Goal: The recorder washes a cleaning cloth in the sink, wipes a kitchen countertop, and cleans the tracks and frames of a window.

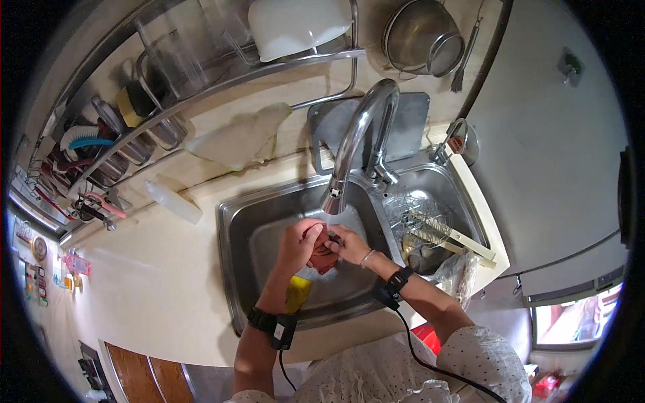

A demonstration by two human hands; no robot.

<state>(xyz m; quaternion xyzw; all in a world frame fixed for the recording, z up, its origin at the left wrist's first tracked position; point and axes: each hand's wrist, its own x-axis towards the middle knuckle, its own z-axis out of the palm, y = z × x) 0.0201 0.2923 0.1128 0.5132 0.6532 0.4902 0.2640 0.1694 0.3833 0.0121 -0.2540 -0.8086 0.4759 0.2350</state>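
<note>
Both my hands are over the large basin of a steel sink (225, 252), just below the spout of a chrome faucet (346, 156). Between them is a limp, reddish-brown piece (324, 263) that looks like folded cloth, though its material cannot be told for certain. My left hand (301, 246) pinches its upper left side with the thumb. From the other side, the fingers of my right hand (351, 245) grip its right edge. Lower in the basin lies a yellow item (298, 293), partly behind my left forearm.
The smaller basin at right holds a wire rack (421, 216) and cream-coloured strips (456, 232). A clear plastic bag (459, 272) hangs over its front edge. A whitish bottle (174, 201) lies on the left counter (151, 272). Above runs a metal dish rack (221, 75); a metal board (409, 126) leans behind the faucet.
</note>
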